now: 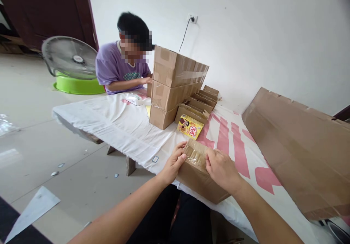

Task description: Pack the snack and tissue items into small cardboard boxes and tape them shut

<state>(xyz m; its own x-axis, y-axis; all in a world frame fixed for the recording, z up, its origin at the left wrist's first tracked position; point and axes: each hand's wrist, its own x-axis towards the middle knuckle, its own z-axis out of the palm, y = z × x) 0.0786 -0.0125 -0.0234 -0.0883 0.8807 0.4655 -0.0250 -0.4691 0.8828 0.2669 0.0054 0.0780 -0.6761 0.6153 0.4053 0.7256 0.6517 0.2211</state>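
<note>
A brown cardboard box [203, 185] rests near the table's front edge, right before me. Wrinkled clear packing tape [195, 158] runs across its end. My left hand [175, 163] grips the left side, thumb along the edge and fingers around the far corner. On the opposite side, my right hand [222, 168] is closed, its curled fingers pinching at the tape's right end; the fingertips are partly hidden. Just beyond the box lies a yellow printed carton [190, 126] with red lettering and a cartoon figure.
Taped cardboard boxes [164, 98] stand stacked beyond the carton, beside a row of open boxes [198, 107]. A co-worker in a purple shirt [109, 65] sits across the cloth-covered table [128, 127]. A large cardboard sheet [298, 153] leans at right; a fan [72, 58] stands left.
</note>
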